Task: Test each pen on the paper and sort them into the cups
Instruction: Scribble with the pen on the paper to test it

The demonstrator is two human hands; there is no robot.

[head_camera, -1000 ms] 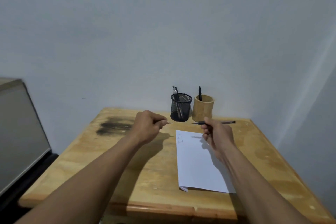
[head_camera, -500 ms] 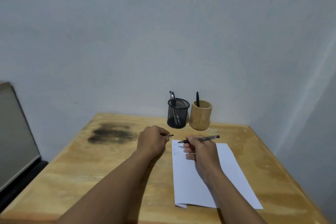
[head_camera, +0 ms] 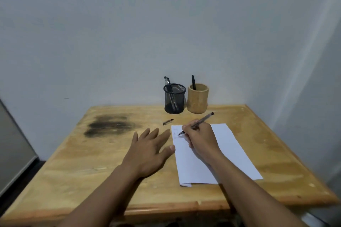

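From the head camera: since the earlier frames the left hand [head_camera: 149,150] has let go of the small dark pen cap [head_camera: 168,122]. The cap now lies on the wooden tabletop [head_camera: 92,171] just beyond the far left corner of the white sheet of paper [head_camera: 230,149]. That hand has opened out and holds nothing. Its fingers are spread flat on the wood just left of the paper, and its thumb tip reaches the paper's left edge.

The right hand [head_camera: 200,138] has come down onto the paper. Its fingers are curled round the slim grey-barrelled pen [head_camera: 201,120] in a writing grip. The tip meets the sheet near the paper's far left corner, among faint scribbles, and the barrel slants up and away to the right.

Beyond the far edge of the paper, against the wall, the black wire-mesh cup [head_camera: 174,99] and the round tan bamboo cup [head_camera: 197,98] stand side by side, nearly touching. Two dark pens [head_camera: 168,84] lean in the mesh cup, and one black pen [head_camera: 193,82] stands in the bamboo cup.

Well left of the paper a dark smudged stain [head_camera: 110,125] marks the wood. The near left corner of the paper is folded over.
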